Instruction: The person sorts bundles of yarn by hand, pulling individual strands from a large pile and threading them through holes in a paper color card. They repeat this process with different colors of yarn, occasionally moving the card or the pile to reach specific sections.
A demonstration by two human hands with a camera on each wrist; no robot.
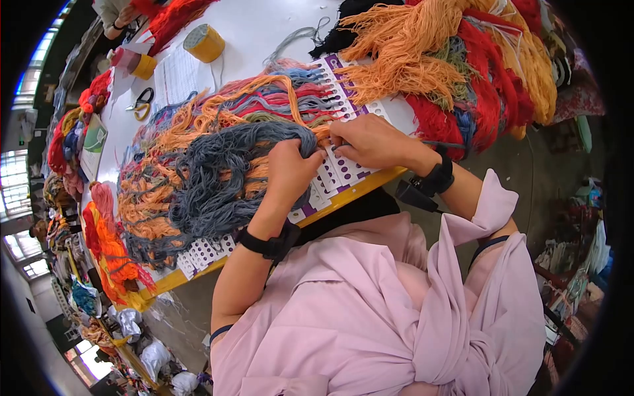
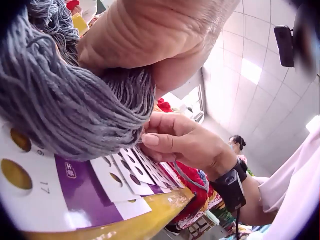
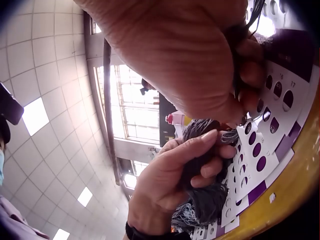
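Observation:
A thick skein of grey-blue yarn (image 1: 218,165) lies heaped over the colored threads on the table. My left hand (image 1: 290,171) grips its near end, with the looped strands bulging under the fingers in the left wrist view. Right beside it, my right hand (image 1: 373,142) has curled fingers pinching grey yarn; a loose strand (image 2: 187,174) trails below this hand. Both hands' fingertips are close together over white and purple cards (image 3: 257,145) with punched, numbered holes. The right hand's palm hides part of its grip in the right wrist view.
Orange, red and blue threads (image 1: 264,99) run from the hole cards across the table. Large orange yarn bundles (image 1: 403,46) and red ones (image 1: 485,86) lie at the right. Scissors (image 1: 140,104), a yellow cone (image 1: 204,43) and a paper sheet (image 1: 177,76) lie farther back. The table has a yellow edge (image 1: 360,188).

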